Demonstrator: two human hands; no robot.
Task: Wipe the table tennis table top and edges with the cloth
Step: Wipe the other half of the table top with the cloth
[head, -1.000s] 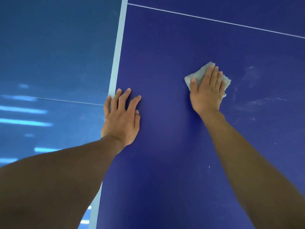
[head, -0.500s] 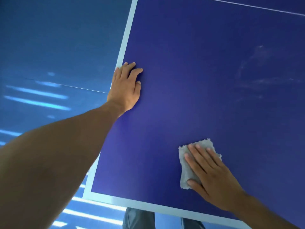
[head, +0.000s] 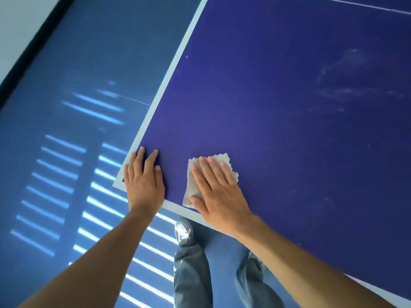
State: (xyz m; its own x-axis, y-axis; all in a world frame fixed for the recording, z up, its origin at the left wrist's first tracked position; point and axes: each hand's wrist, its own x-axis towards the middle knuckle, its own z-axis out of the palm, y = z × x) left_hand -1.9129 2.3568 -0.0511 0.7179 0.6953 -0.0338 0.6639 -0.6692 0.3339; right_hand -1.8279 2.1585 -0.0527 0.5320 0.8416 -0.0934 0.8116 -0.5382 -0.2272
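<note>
The dark blue table tennis table [head: 278,107] fills the right and upper part of the head view, with a pale border line along its left and near edges. My right hand [head: 219,192] lies flat with straight fingers on a grey cloth [head: 193,185], pressing it to the top just inside the near edge. My left hand [head: 143,183] rests flat on the table's near left corner, fingers straight, a short gap from the cloth. Faint whitish smears [head: 342,85] mark the top at the far right.
Left of the table lies blue floor [head: 66,152] with bright stripes of light. A black strip and pale wall [head: 20,30] sit at the upper left. My legs in grey trousers [head: 191,274] stand just below the near edge.
My right hand has slid the cloth leftward along the near edge, close to the corner. My left hand has come back along the left edge to the corner.
</note>
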